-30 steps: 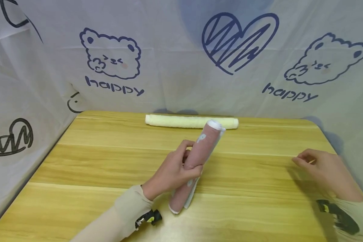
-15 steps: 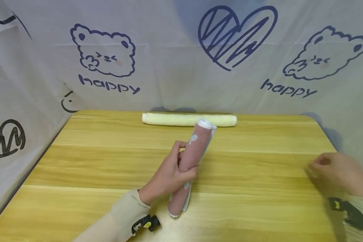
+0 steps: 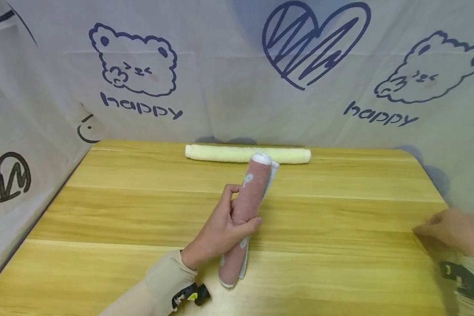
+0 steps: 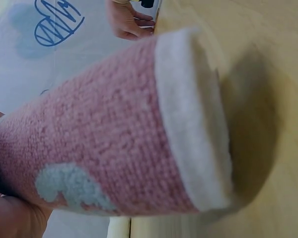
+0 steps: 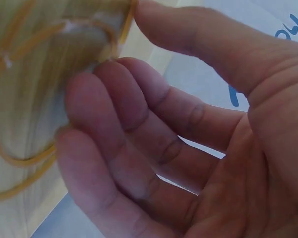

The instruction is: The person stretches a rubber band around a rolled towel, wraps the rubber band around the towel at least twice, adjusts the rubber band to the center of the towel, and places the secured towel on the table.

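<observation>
A rolled pink towel point(image 3: 248, 202) with white edging and pale motifs is gripped by my left hand point(image 3: 217, 224), the thumb across its front. The roll leans slightly right at its upper end. In the left wrist view its white-edged end point(image 4: 188, 119) faces the wooden table. At the right table edge is my right hand point(image 3: 452, 230), with thumb and fingertips drawn together. The right wrist view shows thin orange rubber bands point(image 5: 27, 161) beyond the curled fingers point(image 5: 89, 99), one passing between thumb and fingertips.
A long pale yellow towel roll point(image 3: 221, 153) lies along the back of the wooden table point(image 3: 122, 215). White cloth point(image 3: 217, 101) with drawn bears and a heart hangs behind the table and along its left side.
My right hand has moved right, toward the table's right edge. The left hand keeps its grip on the pink towel roll, which has shifted slightly left and turned more upright in view.
</observation>
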`<state>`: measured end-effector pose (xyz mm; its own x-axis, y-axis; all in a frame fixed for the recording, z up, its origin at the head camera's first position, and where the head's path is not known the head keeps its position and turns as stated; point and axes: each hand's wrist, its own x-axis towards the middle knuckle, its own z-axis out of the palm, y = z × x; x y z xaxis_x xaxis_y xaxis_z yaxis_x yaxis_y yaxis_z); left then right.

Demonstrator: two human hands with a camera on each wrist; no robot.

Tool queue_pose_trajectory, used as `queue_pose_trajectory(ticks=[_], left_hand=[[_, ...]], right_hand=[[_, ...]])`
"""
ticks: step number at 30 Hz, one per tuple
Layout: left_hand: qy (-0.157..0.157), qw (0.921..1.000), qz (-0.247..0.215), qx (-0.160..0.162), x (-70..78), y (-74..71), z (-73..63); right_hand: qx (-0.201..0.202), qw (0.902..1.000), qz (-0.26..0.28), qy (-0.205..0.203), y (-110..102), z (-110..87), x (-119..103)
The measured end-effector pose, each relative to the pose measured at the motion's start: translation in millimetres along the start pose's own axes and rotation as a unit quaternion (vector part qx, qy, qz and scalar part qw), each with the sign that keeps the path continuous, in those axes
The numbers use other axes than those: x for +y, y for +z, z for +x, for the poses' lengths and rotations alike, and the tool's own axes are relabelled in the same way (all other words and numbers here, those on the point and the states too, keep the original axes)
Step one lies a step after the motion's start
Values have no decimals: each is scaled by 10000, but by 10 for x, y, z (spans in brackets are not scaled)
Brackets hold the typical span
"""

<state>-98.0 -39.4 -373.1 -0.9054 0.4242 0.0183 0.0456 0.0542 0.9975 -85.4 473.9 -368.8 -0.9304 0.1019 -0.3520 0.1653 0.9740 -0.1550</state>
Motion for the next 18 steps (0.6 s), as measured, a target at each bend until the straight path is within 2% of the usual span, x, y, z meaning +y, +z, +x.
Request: queue_pose_trajectory(ticks=[8, 12, 18], left_hand=[[-2, 10000, -65, 35, -17, 5, -9], [-11, 9999, -26, 124, -12, 2, -11], [124, 9990, 327, 292, -33, -4, -13]], right_hand=[[-424, 9991, 46, 11, 76, 5, 43], [-456, 9989, 125, -54, 92, 21, 33], [-442, 9986, 248, -148, 100, 54, -14]])
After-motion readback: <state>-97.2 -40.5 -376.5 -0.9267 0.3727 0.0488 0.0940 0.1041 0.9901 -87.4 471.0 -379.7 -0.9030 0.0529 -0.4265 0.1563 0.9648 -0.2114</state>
